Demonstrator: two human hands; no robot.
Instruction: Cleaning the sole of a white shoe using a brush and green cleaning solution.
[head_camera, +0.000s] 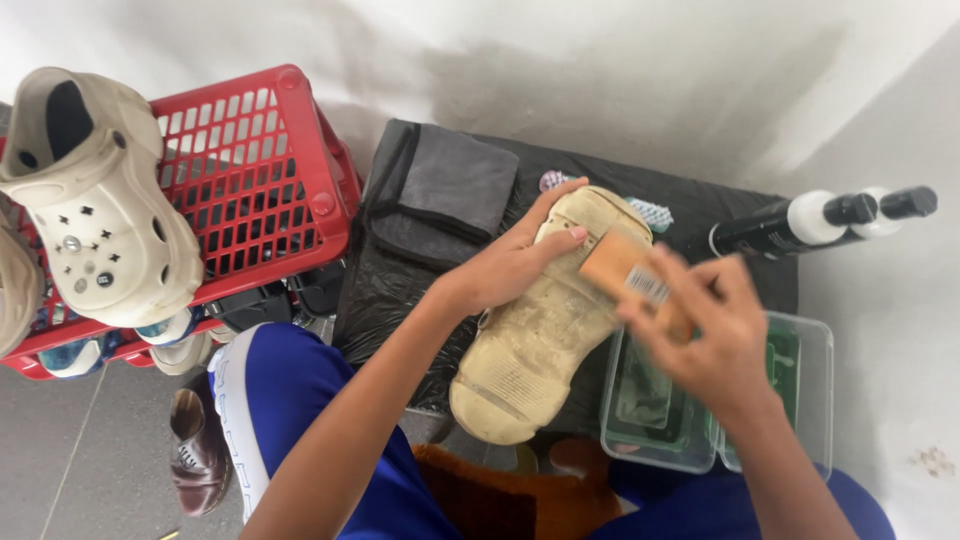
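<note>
A single head-worn camera looks steeply down from above the person's lap, close enough that both forearms run in from the bottom edge and the hands fill the centre. It faces a white wall (620, 70) at the top of the frame (floor (90, 450) at lower left), with a red basket (260, 170) on the left.
</note>
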